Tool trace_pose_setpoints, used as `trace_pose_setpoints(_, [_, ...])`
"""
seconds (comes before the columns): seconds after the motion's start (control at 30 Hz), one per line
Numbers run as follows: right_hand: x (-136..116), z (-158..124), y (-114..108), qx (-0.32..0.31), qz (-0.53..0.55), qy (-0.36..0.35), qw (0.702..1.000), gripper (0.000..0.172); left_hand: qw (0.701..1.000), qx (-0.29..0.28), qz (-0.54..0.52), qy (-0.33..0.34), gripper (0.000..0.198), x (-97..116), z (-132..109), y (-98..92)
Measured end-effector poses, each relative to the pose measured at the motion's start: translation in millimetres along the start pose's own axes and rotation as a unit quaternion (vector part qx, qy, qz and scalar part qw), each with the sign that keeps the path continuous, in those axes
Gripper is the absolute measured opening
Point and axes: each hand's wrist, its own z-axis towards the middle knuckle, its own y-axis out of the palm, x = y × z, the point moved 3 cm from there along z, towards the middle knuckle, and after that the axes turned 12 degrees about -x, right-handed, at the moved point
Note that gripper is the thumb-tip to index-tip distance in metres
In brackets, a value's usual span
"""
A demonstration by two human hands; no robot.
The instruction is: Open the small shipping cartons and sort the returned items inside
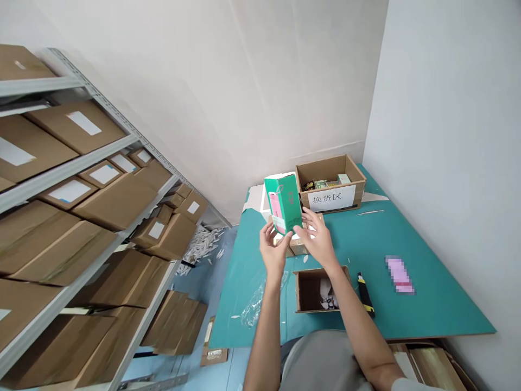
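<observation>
A green box (291,203) with a pink panel on one side is held up above the table, tilted a little. My left hand (273,247) grips its lower left corner between thumb and fingers. On the lower right, my right hand (319,239) pinches the same box. Behind and under the hands sit small brown cartons (300,247), partly hidden. Nearer to me, below the right forearm, stands an open cardboard box (313,311) with crumpled scraps inside.
A labelled cardboard box (358,194) of small packages stands at the back of the green table (366,239). A black and yellow utility knife (365,293), a blurred pink item (400,276) and clear plastic wrap (253,309) lie around. Shelves (154,293) of cartons line the left.
</observation>
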Motion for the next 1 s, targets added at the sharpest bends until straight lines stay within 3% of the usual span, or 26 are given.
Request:
trace_pose_setpoints(0.1, [-9, -5, 6, 0.028, -0.041, -0.006, 0.999, 0.075, 1.0, 0.005, 0.01, 0.019, 0.078, 3, -11, 16.7])
trace_pose_setpoints(0.2, [-5, -3, -1, 0.036, 0.013, 0.001, 0.999, 0.076, 1.0, -0.023, 0.002, 0.011, 0.078, 4, -17, 21.0])
trace_pose_setpoints(0.4, [6, 4, -19, -0.005, 0.096, 0.034, 0.995, 0.085, 0.98, -0.069, -0.139, -0.127, 0.08, -6, -14, 9.3])
trace_pose_setpoints(0.5, [8, 6, -21, -0.026, 0.088, 0.035, 0.995, 0.084, 0.974, -0.069, -0.163, -0.145, 0.072, -11, -13, 8.1])
trace_pose_setpoints(0.63, [6, 5, -20, -0.047, 0.08, 0.027, 0.995, 0.084, 0.978, -0.047, -0.152, -0.138, 0.07, -15, -14, 11.1])
trace_pose_setpoints(0.8, [-3, -1, -13, -0.016, 0.022, 0.013, 1.0, 0.085, 0.992, 0.024, -0.082, -0.088, 0.081, -14, -29, 25.6])
trace_pose_setpoints(0.93, [-5, -3, -15, 0.023, -0.027, 0.002, 0.999, 0.084, 0.999, 0.018, -0.041, -0.03, 0.078, -6, -46, 38.5])
trace_pose_setpoints(1.0, [-3, -1, -22, 0.02, -0.011, 0.001, 1.0, 0.083, 0.998, -0.002, -0.043, -0.041, 0.07, -6, -48, 38.7])
